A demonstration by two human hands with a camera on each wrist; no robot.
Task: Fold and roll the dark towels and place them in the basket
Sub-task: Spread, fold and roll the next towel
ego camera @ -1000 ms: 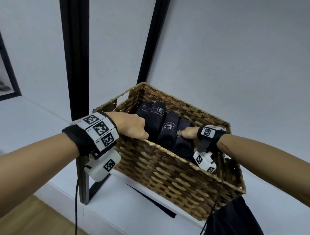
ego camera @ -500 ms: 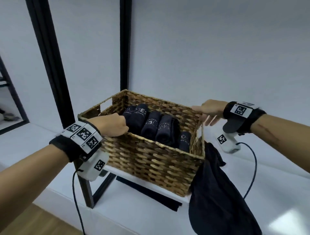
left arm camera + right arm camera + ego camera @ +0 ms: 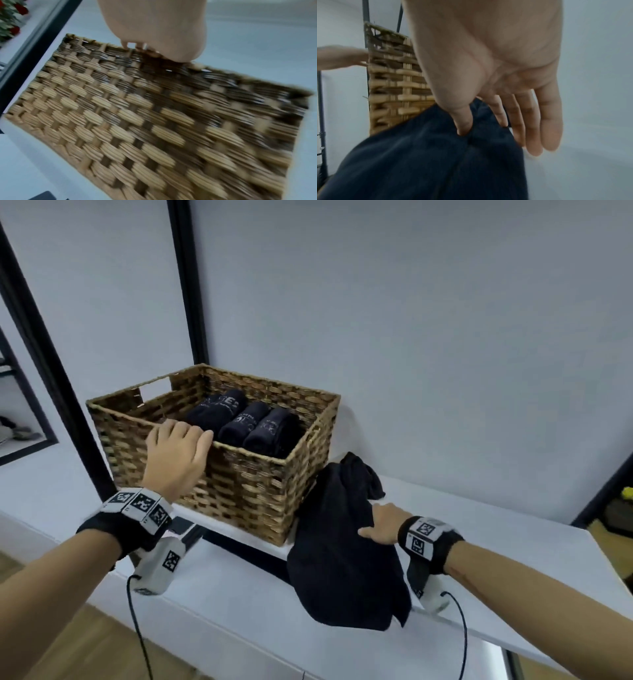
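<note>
Head: crumpled dark towel [image 3: 342, 570] beside basket [image 3: 246, 484]

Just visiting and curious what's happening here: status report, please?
Left hand rests on front rim of brown woven basket. Right hand pinches loose dark towel beside it, unfolded. Three rolled dark towels show inside; nothing blocking.
</note>
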